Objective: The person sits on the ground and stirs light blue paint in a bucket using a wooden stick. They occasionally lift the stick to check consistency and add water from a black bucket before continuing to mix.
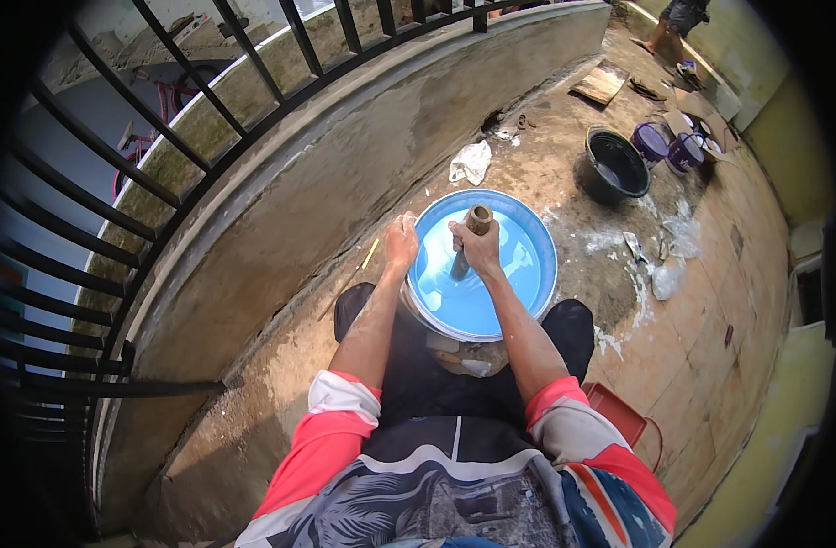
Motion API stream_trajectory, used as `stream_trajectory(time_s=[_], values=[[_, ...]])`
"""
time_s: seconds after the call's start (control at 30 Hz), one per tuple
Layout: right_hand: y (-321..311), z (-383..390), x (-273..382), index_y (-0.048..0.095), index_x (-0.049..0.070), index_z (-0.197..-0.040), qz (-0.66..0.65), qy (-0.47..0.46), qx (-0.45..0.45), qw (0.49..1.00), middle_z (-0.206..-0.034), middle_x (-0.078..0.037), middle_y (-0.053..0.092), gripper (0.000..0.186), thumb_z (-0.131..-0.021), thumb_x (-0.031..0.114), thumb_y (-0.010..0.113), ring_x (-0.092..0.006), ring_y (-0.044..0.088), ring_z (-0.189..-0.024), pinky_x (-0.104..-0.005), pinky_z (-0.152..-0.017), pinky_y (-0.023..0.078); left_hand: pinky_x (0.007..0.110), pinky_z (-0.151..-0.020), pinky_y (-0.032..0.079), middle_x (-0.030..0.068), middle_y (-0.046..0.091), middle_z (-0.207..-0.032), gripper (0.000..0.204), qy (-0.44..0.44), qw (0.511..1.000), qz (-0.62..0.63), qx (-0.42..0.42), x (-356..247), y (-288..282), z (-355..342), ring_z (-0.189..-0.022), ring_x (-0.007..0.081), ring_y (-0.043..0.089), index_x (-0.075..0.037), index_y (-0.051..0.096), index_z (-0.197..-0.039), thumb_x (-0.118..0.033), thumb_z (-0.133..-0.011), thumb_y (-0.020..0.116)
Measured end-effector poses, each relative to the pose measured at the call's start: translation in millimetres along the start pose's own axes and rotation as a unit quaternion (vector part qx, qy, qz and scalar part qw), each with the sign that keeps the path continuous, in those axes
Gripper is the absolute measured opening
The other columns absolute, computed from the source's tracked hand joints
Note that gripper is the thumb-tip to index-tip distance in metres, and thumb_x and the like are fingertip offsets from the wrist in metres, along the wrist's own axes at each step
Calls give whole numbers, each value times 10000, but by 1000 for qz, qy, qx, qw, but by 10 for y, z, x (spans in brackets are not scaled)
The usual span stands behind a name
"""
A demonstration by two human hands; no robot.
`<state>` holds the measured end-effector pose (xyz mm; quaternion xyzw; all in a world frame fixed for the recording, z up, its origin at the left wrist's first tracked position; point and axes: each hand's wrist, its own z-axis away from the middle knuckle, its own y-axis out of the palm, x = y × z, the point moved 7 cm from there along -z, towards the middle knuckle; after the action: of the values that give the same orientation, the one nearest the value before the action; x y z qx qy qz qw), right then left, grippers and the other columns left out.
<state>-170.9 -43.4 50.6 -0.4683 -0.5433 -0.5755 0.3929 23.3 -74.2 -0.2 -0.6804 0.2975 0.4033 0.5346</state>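
Note:
Between my knees stands a large round bucket holding light blue paint. My right hand is wrapped round a thick brown stick, which looks like bamboo with a hollow top end. The stick stands slightly tilted, its lower end down in the paint. At the bucket's left edge, my left hand is closed on the rim, its fingertips partly hidden. Below the near side of the bucket lies a brush-like tool with a pale end, partly covered by my legs.
A black bucket and purple pails stand at the far right. A white rag lies by the low wall with black railing. Plastic bags and a red tray are on the right. Another person is far off.

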Motion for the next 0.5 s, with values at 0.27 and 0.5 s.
stream_trajectory(time_s=[0.27, 0.5], values=[[-597, 3, 274, 603, 36, -722, 184, -52, 34, 981, -617, -13, 592, 185, -810, 122, 741, -100, 555, -542, -297, -501, 441, 532, -903, 458, 299, 666, -1067, 462, 3, 1000, -10, 24, -59, 47, -1, -1056, 486, 609, 39, 667, -1068, -346, -1034, 414], [-893, -298, 562, 591, 23, -736, 250, -239, -126, 930, -626, -10, 582, 197, -811, 110, 751, -100, 540, -581, -305, -543, 445, 527, -904, 457, 291, 670, -1063, 471, -4, 1000, -8, 20, 17, 30, -13, -1046, 478, 614, 44, 669, -1053, -351, -1034, 414]])
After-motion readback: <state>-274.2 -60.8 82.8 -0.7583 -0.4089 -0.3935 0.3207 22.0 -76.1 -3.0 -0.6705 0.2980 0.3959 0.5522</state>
